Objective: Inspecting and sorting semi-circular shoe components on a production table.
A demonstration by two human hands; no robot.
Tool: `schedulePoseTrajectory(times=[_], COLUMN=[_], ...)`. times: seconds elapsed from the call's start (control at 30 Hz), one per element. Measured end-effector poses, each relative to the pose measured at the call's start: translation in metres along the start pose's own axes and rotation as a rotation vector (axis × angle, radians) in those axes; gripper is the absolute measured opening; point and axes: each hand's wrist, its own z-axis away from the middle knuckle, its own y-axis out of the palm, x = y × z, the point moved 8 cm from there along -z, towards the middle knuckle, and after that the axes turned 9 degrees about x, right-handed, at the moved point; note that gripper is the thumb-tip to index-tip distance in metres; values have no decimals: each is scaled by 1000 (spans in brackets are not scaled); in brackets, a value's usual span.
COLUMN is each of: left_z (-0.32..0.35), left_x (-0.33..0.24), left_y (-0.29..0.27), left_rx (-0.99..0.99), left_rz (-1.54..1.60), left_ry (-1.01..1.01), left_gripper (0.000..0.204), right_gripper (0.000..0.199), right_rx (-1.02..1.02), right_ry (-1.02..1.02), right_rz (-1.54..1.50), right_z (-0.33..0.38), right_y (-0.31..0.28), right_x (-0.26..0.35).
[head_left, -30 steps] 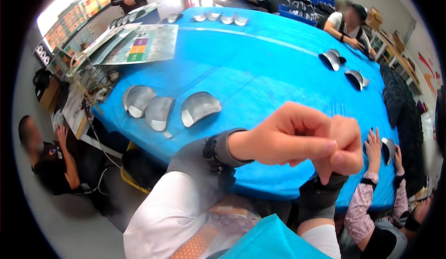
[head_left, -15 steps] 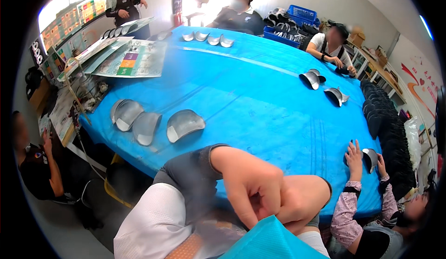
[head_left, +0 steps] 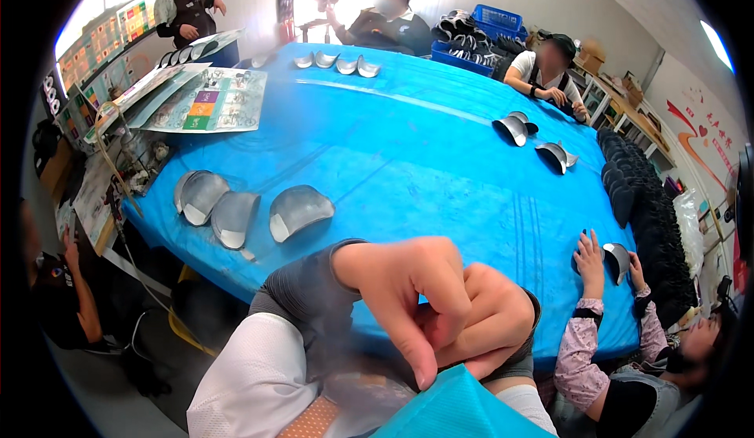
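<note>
My left hand [head_left: 404,293] and my right hand [head_left: 495,312] are close together in front of me, over the table's near edge. Both are closed with curled fingers; whatever is pinched between them is hidden. The left thumb points down beside the peak of a teal fabric-like piece [head_left: 463,408] at the bottom of the view; whether it touches cannot be made out. Beyond my left forearm lie several grey curved, visor-shaped pieces, among them a single one [head_left: 302,212] and an overlapping group [head_left: 234,219], on the blue-covered table [head_left: 393,163].
More curved pieces lie at the far side [head_left: 345,64] and right [head_left: 512,130]. A co-worker's hands [head_left: 591,265] hold one at right, beside a long row of black curved pieces [head_left: 652,226]. Printed boards [head_left: 212,104] overhang the left corner. Blue crates [head_left: 499,21] stand behind.
The whole view has shifted slightly, moving the table a little left. My hands have turned, with the left thumb lower and straighter and more of the right fingers showing.
</note>
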Motion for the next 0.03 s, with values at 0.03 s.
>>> schedulePoseTrajectory(times=[0.03], left_z=[0], left_x=[-1], left_y=[0], left_rx=[6], left_rz=[-19], left_ry=[-5], left_gripper=[26], right_gripper=[24], right_rx=[-13], right_ry=[26], right_rz=[51], right_z=[0], right_y=[1], right_x=[0])
